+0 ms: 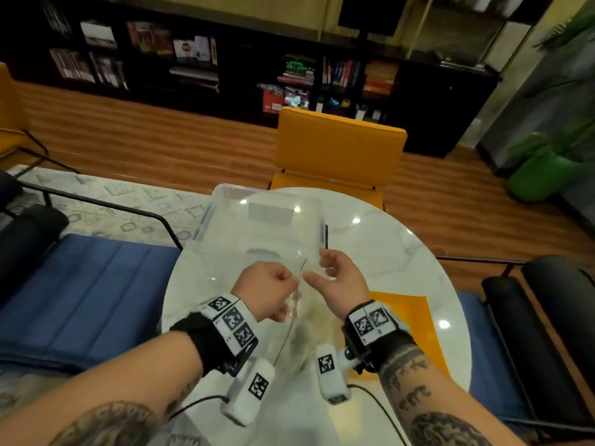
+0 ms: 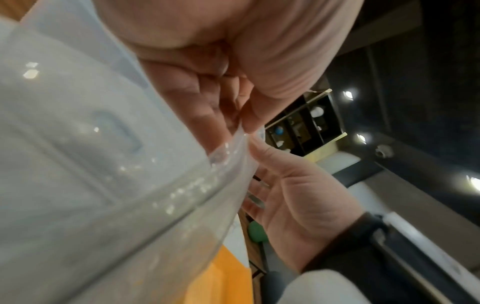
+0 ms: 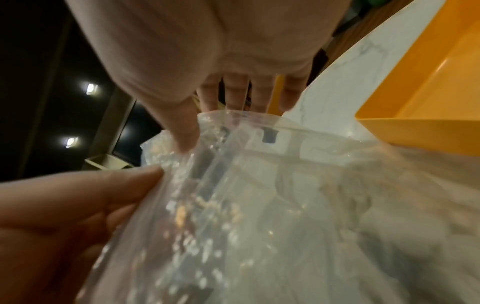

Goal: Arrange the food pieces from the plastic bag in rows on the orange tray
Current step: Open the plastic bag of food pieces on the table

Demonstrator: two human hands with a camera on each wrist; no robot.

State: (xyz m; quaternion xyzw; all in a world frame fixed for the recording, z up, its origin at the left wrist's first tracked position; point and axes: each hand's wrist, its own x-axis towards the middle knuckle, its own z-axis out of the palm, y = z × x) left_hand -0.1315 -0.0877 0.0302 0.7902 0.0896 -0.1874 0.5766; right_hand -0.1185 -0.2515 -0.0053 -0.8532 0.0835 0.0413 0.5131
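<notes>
1. Bag (image 1: 297, 320), clear plastic, is held up above the white marble desk (image 1: 380, 252), between both hands and in front of the person.
2. Left hand (image 1: 265, 292) pinches the bag's top edge between thumb and curled fingers; the left wrist view shows the film caught at the fingertips (image 2: 246, 125).
3. Right hand (image 1: 339, 281) is at the other side of the bag's mouth, thumb against the film and fingers loosely bent; whether this grip is actually closed on the plastic cannot be told.
4. Crumbs and pale food pieces (image 3: 182, 214) show blurred through the bag's wall in the right wrist view; their number and shape cannot be made out.
5. Tray (image 1: 415, 326), orange, lies on the desk to the right, just beside the right wrist and partly hidden by it.
6. Clear bin (image 1: 267, 220) stands on the desk beyond the hands, at its left edge.
7. Yellow chair (image 1: 338, 149) faces the desk from the far side; dark bookshelves (image 1: 193, 59) line the wall behind it.
8. Blue cushions (image 1: 93, 284) lie to the left of the desk.
</notes>
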